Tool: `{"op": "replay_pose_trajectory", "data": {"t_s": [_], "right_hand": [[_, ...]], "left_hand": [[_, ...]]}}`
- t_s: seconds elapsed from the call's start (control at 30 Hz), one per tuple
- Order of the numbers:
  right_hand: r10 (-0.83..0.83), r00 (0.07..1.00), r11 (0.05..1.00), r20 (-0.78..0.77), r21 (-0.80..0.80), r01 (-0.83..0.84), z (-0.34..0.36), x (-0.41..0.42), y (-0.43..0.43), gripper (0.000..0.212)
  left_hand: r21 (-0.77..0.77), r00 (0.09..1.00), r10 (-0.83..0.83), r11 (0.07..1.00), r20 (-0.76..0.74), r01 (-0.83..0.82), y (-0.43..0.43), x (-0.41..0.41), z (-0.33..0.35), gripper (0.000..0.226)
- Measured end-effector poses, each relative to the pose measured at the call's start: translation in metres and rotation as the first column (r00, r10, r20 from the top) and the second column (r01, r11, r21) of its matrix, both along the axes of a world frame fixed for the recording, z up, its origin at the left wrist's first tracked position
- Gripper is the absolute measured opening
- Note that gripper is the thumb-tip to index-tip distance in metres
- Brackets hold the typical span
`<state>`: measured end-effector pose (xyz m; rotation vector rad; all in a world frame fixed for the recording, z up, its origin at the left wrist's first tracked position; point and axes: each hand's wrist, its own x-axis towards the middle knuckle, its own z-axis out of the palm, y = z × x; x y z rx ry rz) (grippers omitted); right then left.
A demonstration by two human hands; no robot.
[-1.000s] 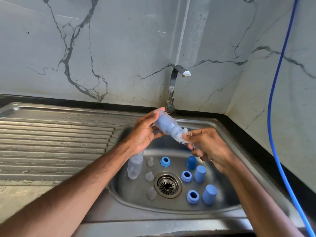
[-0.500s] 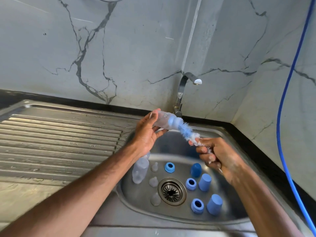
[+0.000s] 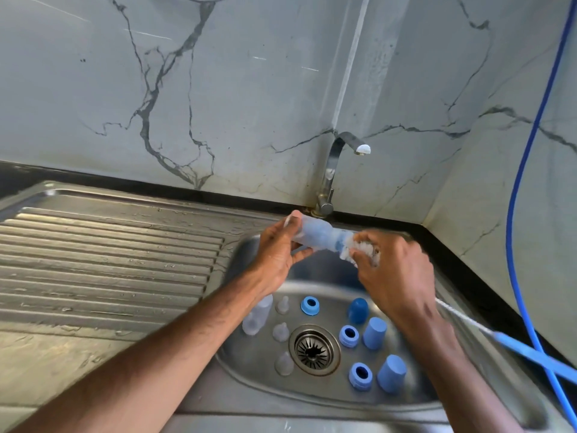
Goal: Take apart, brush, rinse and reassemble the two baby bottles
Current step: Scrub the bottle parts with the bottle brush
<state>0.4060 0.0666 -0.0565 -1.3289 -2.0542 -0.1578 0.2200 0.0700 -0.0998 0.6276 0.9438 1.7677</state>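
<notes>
Sliding back in, the brush (image 3: 345, 252) sits deeper inside the bottle (image 3: 315, 234).

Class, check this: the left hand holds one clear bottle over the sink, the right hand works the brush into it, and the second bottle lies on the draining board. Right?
One slip: the head view shows the second bottle in the sink basin, left of the drain, not on the draining board. The rest stands.

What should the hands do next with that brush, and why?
Probably the right hand should draw the brush back out a bit, to scrub the walls: its blue head sits deep inside the bottle that the left hand holds sideways over the sink, and only white bristles show at the mouth.
</notes>
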Motion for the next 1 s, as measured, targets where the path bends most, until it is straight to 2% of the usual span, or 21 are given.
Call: {"op": "replay_pose_trajectory", "data": {"t_s": [0.07,0.13,0.27,0.43,0.5,0.57,0.7,0.77,0.87,0.93,1.0], "right_hand": [[-0.007,1.000,0.983,0.002,0.184,0.006,-0.001,0.011,-0.001,0.020],[-0.007,0.999,0.968,0.036,0.252,-0.002,-0.001,0.010,-0.004,0.022],[0.073,0.987,0.991,0.146,0.099,-0.088,0.003,-0.007,-0.002,0.029],[0.083,0.993,0.987,0.086,0.127,-0.094,0.009,0.006,-0.003,0.031],[0.071,0.987,0.990,0.145,0.109,-0.087,0.011,-0.006,-0.003,0.032],[0.082,0.976,0.996,0.200,0.011,-0.086,0.014,-0.009,0.000,0.031],[0.098,0.992,0.994,0.079,0.038,-0.101,0.021,0.011,0.004,0.027],[0.084,0.991,0.995,0.100,0.046,-0.089,0.018,0.001,0.003,0.028],[0.168,0.972,0.984,0.165,-0.095,-0.153,0.008,-0.013,0.003,0.030],[0.196,0.976,0.974,0.096,-0.130,-0.183,0.014,-0.002,0.005,0.029],[0.175,0.984,0.980,0.031,-0.097,-0.171,0.021,0.015,0.010,0.028]], "left_hand": [[-0.013,0.999,0.025,1.000,0.032,-0.024,0.000,-0.008,-0.001,0.040],[-0.020,0.998,0.026,0.999,0.058,-0.025,-0.001,-0.008,-0.004,0.034],[-0.055,0.997,0.040,0.998,0.062,-0.037,0.004,0.000,-0.010,0.030],[-0.076,0.997,0.048,0.996,0.054,-0.043,0.009,-0.013,-0.020,0.028],[-0.107,0.998,0.050,0.993,0.046,-0.045,0.010,-0.006,-0.021,0.029],[-0.128,0.998,0.053,0.991,0.044,-0.047,0.012,-0.003,-0.022,0.028],[-0.127,0.995,0.056,0.991,0.081,-0.046,0.017,-0.011,-0.023,0.025],[-0.127,0.995,0.047,0.991,0.086,-0.036,0.019,-0.006,-0.026,0.026],[-0.134,0.995,0.034,0.991,0.092,-0.021,0.020,-0.001,-0.026,0.025],[-0.130,0.993,0.061,0.990,0.105,-0.047,0.021,-0.010,-0.026,0.023],[-0.121,0.990,0.072,0.991,0.119,-0.058,0.022,-0.016,-0.026,0.022]]}}
